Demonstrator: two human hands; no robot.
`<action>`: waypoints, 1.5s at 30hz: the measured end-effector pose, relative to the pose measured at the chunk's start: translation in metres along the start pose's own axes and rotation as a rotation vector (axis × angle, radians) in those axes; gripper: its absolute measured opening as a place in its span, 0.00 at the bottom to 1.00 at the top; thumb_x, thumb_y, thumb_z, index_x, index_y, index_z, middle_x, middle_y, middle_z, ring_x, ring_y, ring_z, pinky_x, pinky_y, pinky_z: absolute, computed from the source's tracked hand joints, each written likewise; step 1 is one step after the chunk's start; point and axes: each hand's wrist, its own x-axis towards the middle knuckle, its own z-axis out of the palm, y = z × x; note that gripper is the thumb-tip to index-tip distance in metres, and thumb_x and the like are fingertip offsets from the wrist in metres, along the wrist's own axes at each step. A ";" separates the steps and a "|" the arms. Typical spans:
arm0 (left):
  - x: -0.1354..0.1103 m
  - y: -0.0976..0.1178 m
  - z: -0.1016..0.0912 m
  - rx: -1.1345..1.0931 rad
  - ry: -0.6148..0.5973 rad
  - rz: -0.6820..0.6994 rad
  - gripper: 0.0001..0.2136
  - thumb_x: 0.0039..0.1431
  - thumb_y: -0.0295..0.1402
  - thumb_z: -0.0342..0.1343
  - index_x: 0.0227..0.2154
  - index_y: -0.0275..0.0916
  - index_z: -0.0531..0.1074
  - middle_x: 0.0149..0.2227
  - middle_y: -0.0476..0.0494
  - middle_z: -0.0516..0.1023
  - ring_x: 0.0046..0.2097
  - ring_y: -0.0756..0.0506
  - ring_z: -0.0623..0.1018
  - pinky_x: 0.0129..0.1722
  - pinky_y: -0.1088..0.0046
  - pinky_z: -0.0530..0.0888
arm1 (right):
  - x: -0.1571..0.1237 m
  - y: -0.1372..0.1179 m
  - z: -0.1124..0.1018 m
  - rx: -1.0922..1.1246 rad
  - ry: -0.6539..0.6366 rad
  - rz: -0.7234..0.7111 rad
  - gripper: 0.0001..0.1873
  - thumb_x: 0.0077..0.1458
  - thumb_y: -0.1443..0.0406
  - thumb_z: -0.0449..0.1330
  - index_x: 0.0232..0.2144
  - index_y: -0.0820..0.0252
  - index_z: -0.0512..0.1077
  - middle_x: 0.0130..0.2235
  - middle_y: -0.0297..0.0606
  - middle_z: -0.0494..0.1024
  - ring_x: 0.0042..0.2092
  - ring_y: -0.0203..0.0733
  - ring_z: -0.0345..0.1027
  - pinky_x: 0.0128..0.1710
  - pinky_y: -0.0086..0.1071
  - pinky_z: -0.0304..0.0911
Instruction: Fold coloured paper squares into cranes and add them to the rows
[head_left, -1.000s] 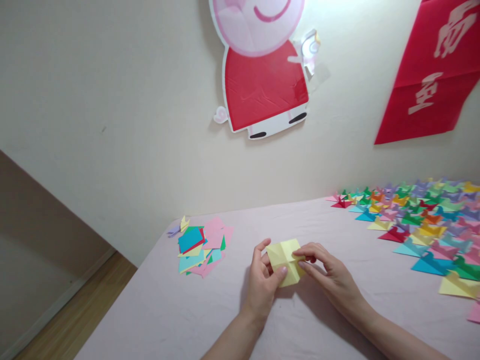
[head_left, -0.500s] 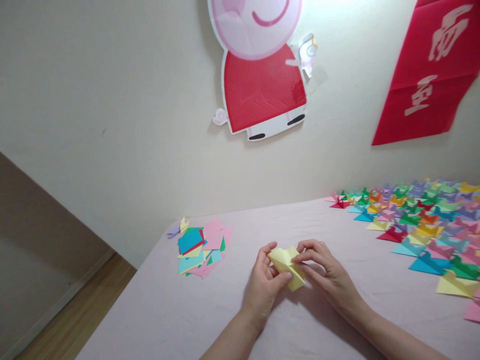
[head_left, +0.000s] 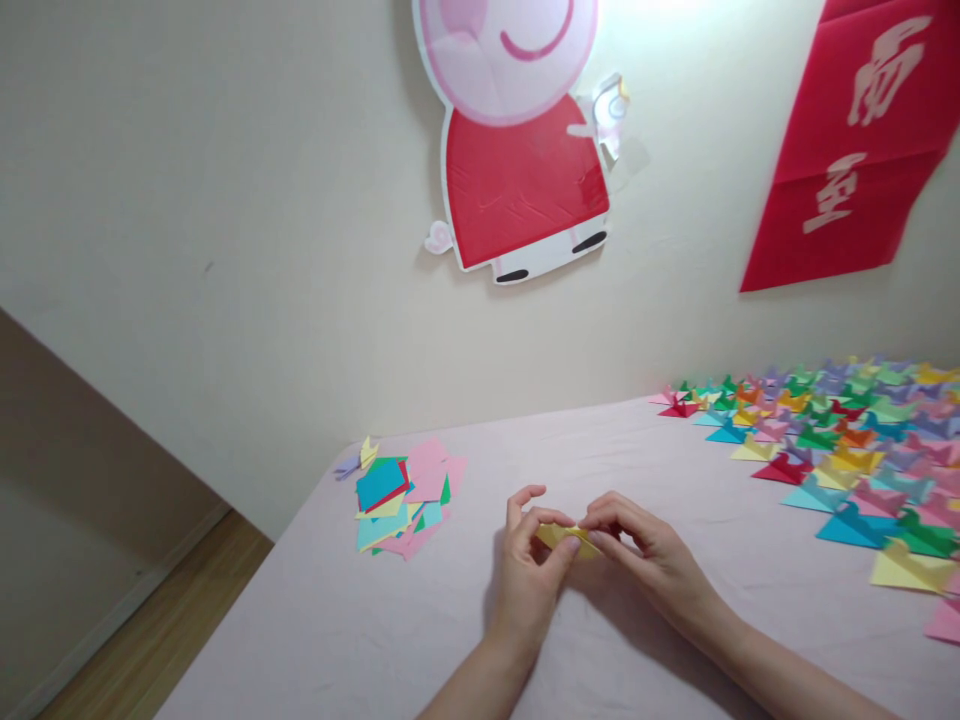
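Observation:
A small piece of folded yellow paper (head_left: pixel 556 536) is held between my two hands above the bed-like surface. My left hand (head_left: pixel 526 570) pinches its left part and middle between thumb and index finger, with another finger raised. From the right, my right hand (head_left: pixel 637 540) pinches the paper's upper edge with thumb and fingertips, close to the left thumb. The fingers cover much of the paper, so its exact folds cannot be made out.
Loose coloured paper squares (head_left: pixel 386 485) lie in a pile at left, with small folded pieces (head_left: pixel 367 454) behind them. Rows of folded paper figures (head_left: pixel 847 460) fill the right side. The pale cloth (head_left: pixel 315 620) ends at a slanted left edge above a wooden floor (head_left: pixel 180 600).
The yellow paper, opened toward me before, is now folded narrower and seen nearly edge-on. My left index finger has come down onto it, and both hands' fingertips have drawn closer together.

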 end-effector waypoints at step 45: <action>-0.008 0.005 0.014 -0.056 -0.069 -0.107 0.11 0.61 0.42 0.55 0.30 0.39 0.71 0.29 0.49 0.72 0.34 0.46 0.70 0.34 0.74 0.66 | -0.001 -0.007 0.002 -0.530 0.124 -0.386 0.06 0.58 0.68 0.56 0.29 0.54 0.67 0.34 0.38 0.73 0.36 0.43 0.67 0.34 0.34 0.65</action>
